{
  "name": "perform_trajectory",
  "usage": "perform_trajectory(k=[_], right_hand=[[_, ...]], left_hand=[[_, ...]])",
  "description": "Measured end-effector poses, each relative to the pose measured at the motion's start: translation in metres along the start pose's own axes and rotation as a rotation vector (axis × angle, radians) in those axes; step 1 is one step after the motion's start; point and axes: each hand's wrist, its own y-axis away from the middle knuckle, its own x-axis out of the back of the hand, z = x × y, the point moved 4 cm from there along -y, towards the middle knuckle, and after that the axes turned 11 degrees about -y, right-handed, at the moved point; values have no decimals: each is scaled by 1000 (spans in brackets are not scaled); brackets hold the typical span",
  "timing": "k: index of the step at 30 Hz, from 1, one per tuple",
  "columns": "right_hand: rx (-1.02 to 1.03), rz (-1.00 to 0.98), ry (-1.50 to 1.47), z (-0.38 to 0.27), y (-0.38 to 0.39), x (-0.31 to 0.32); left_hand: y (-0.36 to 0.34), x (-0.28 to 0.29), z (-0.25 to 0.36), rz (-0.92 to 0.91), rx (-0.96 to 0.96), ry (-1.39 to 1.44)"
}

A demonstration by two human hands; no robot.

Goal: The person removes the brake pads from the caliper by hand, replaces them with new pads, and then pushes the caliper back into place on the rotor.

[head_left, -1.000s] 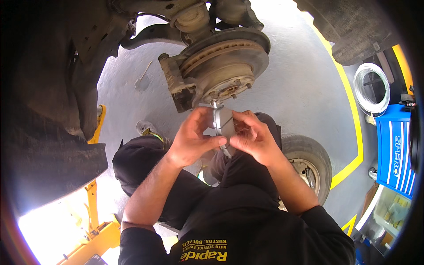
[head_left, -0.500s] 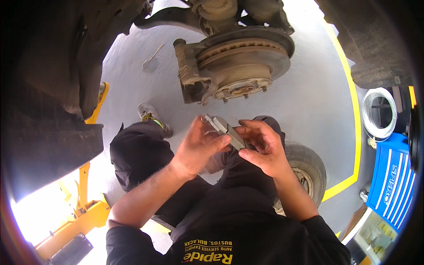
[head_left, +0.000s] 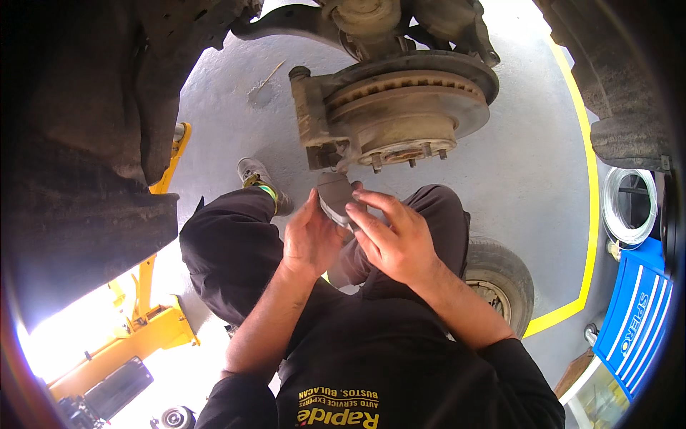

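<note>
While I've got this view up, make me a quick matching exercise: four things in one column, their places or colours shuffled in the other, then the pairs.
Things
1. Grey pad
2. Brake disc
3. Wheel
4. Cabinet

Places or colours
A. Brown, above the hands in the picture
B. Blue with white stripes
C. In the left hand, at the fingers of the right hand
D. On the floor, beside the right leg

Pairs: 1-C; 2-A; 3-D; 4-B
</note>
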Motion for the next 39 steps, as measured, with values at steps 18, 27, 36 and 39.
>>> perform_trajectory(k=[18,27,36,39], right_hand=[[124,162,5,-4,-72,3],[190,286,186,-19,-79,0],[-167,454,21,18,-20,39],[-210,424,39,23,-7,37]], left_hand=[[30,4,83,517,-497,-1439],[3,-1,103,322,-888,-1671],[6,-12,91,359,-946,-1660],[7,-16,90,354,-937,-1684]])
